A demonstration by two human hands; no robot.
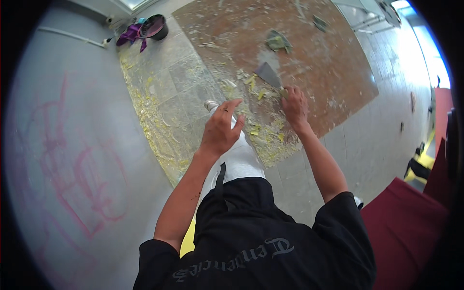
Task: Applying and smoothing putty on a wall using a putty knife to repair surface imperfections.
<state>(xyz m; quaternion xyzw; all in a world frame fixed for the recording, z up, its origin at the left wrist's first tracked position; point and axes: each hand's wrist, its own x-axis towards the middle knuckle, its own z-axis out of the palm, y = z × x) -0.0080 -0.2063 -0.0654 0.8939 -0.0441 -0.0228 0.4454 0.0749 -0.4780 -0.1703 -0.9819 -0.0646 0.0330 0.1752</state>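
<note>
My right hand [295, 104] grips the handle of a wide grey scraper [267, 74] whose blade rests on a brown board [338, 72] spattered with pale flecks. Yellow and white scrapings [261, 94] lie around the blade and along the board's edge. My left hand [222, 123] hangs open above my white-clad leg, fingers loosely bent and apart, holding nothing. Farther forward on the board lies a crumpled grey-green piece [278, 42], with a smaller one [320, 23] beyond it.
A pale sheet [176, 82] with yellow residue covers the tiles at left. A black bucket [157, 34] with purple cloth [128, 36] stands near the grey wall [63, 121]. Dark red panels [401, 222] stand at lower right, and a white metal frame [365, 14] at upper right.
</note>
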